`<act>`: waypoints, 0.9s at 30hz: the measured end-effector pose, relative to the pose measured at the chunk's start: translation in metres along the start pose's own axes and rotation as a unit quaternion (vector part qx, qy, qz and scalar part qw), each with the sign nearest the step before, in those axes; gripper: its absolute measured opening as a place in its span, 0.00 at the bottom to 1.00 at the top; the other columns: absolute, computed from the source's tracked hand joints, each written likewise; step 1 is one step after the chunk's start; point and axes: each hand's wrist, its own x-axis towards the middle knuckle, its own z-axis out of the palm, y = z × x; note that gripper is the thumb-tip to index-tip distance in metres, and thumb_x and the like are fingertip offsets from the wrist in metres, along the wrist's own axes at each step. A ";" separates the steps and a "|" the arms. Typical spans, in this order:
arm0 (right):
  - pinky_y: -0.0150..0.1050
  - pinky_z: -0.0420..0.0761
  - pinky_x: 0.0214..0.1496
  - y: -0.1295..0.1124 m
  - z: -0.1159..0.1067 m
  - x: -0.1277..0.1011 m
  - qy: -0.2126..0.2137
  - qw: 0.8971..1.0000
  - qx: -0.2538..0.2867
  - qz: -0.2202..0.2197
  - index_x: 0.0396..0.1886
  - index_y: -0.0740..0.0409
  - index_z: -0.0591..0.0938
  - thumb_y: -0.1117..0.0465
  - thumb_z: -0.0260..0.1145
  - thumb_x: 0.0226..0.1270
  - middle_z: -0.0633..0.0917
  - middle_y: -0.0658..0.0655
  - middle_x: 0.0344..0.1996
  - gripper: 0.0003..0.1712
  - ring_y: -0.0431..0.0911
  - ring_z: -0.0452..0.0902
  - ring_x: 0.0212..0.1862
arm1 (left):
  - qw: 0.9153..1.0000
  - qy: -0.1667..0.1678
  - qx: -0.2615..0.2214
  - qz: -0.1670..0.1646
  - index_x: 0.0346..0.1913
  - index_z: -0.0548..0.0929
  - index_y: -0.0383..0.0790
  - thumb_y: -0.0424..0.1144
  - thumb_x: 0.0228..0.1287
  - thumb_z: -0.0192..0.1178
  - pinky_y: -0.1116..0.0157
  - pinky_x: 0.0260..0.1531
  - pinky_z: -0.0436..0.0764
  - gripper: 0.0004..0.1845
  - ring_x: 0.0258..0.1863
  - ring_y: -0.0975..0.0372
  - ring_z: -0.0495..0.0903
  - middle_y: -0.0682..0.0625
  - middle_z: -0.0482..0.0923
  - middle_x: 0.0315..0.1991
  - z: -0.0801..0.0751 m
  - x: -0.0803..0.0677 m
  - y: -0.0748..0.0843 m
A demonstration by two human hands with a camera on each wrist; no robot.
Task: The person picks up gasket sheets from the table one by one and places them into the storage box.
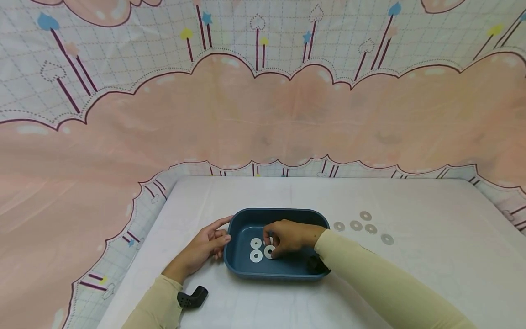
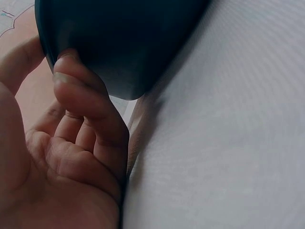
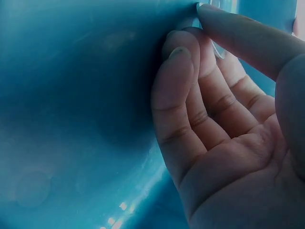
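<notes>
A dark blue rectangular tub (image 1: 283, 276) with rounded corners stands on the white table. My left hand (image 1: 205, 244) holds its left end, thumb and fingers against the rim and outer wall; in the left wrist view those fingers (image 2: 95, 102) bend against the tub's wall. Inside the tub, my right hand (image 1: 293, 235) pinches a flat metal washer (image 1: 269, 252) between thumb and fingers. Another washer is partly hidden behind these fingers. Close by on the tub floor lie a washer (image 1: 255, 243) and a second washer (image 1: 256, 256). In the right wrist view, a washer's shiny edge (image 3: 218, 50) shows by the fingers.
Several loose washers (image 1: 370, 229) lie on the white table (image 1: 431, 274) to the right of the tub. A black wrist device (image 1: 193, 298) sits at the left sleeve. A patterned cloth (image 1: 287, 123) hangs behind the table.
</notes>
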 end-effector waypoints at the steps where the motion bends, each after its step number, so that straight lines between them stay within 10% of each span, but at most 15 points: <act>1: 0.31 0.77 0.31 0.000 0.000 0.000 0.000 1.000 0.001 0.000 0.38 0.49 0.79 0.63 0.75 0.60 0.79 0.49 0.26 0.12 0.40 0.75 0.28 | 1.000 -0.001 0.000 0.000 0.77 0.58 0.44 0.40 0.74 0.58 0.70 0.27 0.75 0.34 0.25 0.65 0.74 0.56 0.72 0.28 0.000 0.000 0.000; 27: 0.34 0.78 0.35 -0.008 -0.028 -0.023 0.028 0.999 -0.016 -0.005 0.44 0.53 0.81 0.59 0.73 0.63 0.81 0.48 0.27 0.12 0.40 0.76 0.30 | 1.000 0.004 0.006 0.000 0.77 0.58 0.44 0.40 0.74 0.58 0.70 0.27 0.76 0.34 0.25 0.65 0.74 0.56 0.73 0.29 0.001 0.002 0.000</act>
